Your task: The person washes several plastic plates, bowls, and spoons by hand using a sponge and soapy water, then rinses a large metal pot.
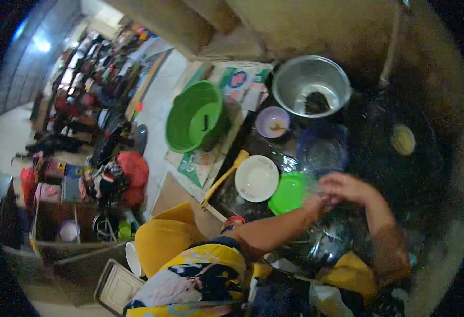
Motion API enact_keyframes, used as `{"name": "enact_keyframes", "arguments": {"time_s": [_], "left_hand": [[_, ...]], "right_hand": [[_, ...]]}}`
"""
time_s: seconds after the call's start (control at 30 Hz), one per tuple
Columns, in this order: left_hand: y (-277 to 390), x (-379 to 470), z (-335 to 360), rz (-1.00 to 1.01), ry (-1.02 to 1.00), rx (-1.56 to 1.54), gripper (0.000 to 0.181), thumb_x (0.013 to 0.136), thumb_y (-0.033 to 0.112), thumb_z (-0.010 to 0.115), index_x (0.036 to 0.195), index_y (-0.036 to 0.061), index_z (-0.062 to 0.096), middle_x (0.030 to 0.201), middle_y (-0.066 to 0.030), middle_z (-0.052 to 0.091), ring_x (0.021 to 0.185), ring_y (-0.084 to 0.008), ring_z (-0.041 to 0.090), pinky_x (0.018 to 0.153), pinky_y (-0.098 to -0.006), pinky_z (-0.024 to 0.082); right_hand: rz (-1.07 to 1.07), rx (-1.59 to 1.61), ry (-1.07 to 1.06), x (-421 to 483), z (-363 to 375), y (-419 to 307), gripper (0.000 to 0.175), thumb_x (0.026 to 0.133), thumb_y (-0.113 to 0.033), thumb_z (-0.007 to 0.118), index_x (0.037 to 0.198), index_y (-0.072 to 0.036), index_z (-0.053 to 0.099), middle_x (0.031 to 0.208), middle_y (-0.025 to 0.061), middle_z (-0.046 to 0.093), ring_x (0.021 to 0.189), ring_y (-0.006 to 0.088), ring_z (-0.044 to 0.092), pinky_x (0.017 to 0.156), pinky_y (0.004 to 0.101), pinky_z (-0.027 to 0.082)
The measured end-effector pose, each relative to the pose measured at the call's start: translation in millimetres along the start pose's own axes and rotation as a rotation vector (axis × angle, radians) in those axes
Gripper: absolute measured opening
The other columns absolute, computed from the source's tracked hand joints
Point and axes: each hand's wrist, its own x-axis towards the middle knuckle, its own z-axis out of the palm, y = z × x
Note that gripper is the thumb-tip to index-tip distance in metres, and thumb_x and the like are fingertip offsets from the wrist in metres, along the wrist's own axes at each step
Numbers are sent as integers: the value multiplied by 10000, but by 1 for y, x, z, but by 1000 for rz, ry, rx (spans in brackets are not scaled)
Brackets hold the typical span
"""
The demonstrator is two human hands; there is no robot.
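Note:
My left hand (320, 203) and my right hand (343, 185) meet above the dark, wet washing area, the right one lying over the left. Something pale and see-through shows by the fingers, too blurred to name. Whether either hand grips it is hidden. Just left of them is a bright green plastic dish (287, 195), partly behind my left forearm. Beside that dish lies a white bowl (257, 178) with small printed marks. A bluish clear plastic basin (322, 148) sits beyond my hands. Farther off stands a purple bowl (272, 122) with some utensil or food in it.
A large metal basin (311, 86) with something dark inside stands at the wall (335, 31). A green plastic tub (194, 117) rests on printed cardboard (238, 81). A yellow long-handled ladle or spoon (224, 178) lies along the edge. A pipe (391, 47) comes down at right.

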Motion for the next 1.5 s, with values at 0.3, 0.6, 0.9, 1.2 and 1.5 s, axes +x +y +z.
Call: {"name": "enact_keyframes", "arguments": {"time_s": [0.3, 0.6, 0.9, 1.2, 1.5], "left_hand": [[-7, 22, 1, -175, 158, 86, 166, 775, 110, 419, 900, 2, 422, 886, -164, 493, 769, -301, 519, 642, -334, 472], [5, 6, -2, -101, 204, -24, 184, 749, -30, 427, 932, -21, 417, 921, -125, 426, 873, -222, 423, 724, -368, 475], [31, -37, -31, 134, 146, 793, 181, 751, -19, 434, 906, -79, 362, 1043, -214, 395, 947, -274, 425, 812, -311, 407], [35, -17, -149, 118, 49, 458, 193, 687, -33, 338, 866, -90, 295, 1023, -240, 348, 971, -380, 400, 884, -431, 382], [34, 10, -186, 120, 20, 64, 212, 734, 96, 394, 941, 74, 356, 1047, -125, 409, 993, -323, 411, 746, -365, 406]], "right_hand": [[408, -1217, 1216, -98, -204, 191, 446, 693, -349, 549, 1009, -39, 498, 912, 153, 562, 821, 287, 550, 720, 345, 452], [510, -428, -4, -22, -18, 42, 236, 731, -260, 472, 810, -50, 547, 717, 73, 551, 629, 141, 544, 526, 246, 448], [114, -531, 477, -143, -67, 86, 253, 784, -188, 462, 987, -42, 505, 911, 76, 535, 825, 162, 506, 707, 297, 415], [393, -599, 742, -157, -43, 63, 319, 806, -229, 448, 1068, -47, 462, 1009, 122, 516, 917, 211, 489, 773, 322, 390], [89, -438, 743, -175, -64, 152, 238, 812, -216, 473, 1007, -80, 491, 796, -15, 515, 737, 75, 483, 636, 218, 411]]}}
